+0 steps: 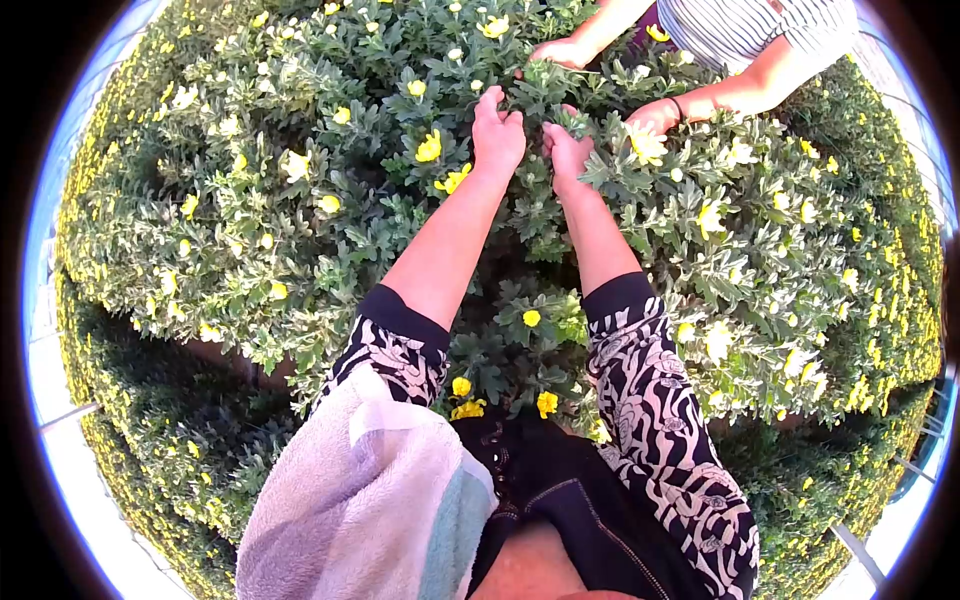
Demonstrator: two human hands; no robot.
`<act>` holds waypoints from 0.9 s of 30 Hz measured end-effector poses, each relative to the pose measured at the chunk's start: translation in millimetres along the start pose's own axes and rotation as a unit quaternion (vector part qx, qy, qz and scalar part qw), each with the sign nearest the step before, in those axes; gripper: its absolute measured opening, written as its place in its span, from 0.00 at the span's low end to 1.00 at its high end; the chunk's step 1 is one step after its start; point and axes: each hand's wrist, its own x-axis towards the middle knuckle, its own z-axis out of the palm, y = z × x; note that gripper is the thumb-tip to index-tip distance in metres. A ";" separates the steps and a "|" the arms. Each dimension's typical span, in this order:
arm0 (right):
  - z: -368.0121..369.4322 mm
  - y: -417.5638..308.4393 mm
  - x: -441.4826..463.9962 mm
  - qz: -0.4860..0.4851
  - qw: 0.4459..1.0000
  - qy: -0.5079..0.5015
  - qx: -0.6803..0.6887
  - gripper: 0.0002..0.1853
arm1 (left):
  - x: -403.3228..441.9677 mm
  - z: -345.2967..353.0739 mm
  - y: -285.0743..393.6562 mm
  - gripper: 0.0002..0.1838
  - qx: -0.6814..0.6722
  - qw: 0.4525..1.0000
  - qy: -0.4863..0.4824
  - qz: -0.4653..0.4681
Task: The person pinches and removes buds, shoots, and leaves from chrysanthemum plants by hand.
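Note:
My left hand reaches into the chrysanthemum plants, its thumb apart from the fingers and nothing visible between them. Close to its right, my right hand has its fingers bent around a leafy chrysanthemum shoot; leaves partly cover the fingertips. Left of my left wrist are yellow chrysanthemum blooms. Green leaves and small buds surround both hands.
Across the bed, another person in a striped top has a left-side hand and a right-side hand among the plants, near mine. Dense flowering rows spread to both sides. A towel hangs over my front.

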 end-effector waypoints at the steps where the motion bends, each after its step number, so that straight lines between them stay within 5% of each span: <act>1: 2.8 -6.4 0.2 0.009 0.999 -0.020 0.027 0.30 | 6.3 5.1 -2.9 0.31 0.014 1.000 -0.022 0.004; 9: 1.3 -10.8 7.0 0.085 0.985 -0.150 -0.008 0.24 | 13.6 4.0 24.9 0.19 -0.143 0.975 -0.126 -0.115; 14: -3.0 -11.3 -7.3 0.102 0.993 -0.059 -0.017 0.14 | 13.6 -6.2 13.0 0.14 -0.126 0.973 -0.144 -0.126; 17: -8.7 -11.5 -20.7 0.070 0.991 -0.041 -0.110 0.15 | 9.0 -14.4 3.9 0.15 -0.098 0.967 -0.211 -0.105; 20: -11.1 -12.5 -30.8 -0.205 0.954 -0.039 -0.216 0.23 | 5.4 -19.4 8.1 0.14 -0.080 0.962 -0.242 -0.098; 25: -15.9 -13.6 -23.3 -0.291 0.908 -0.053 -0.298 0.13 | -4.8 -9.4 5.7 0.06 -0.190 0.954 -0.158 -0.171; 27: -16.4 -13.0 -27.9 -0.207 0.947 -0.036 -0.242 0.13 | -6.9 -10.6 7.0 0.04 -0.120 0.964 -0.137 -0.192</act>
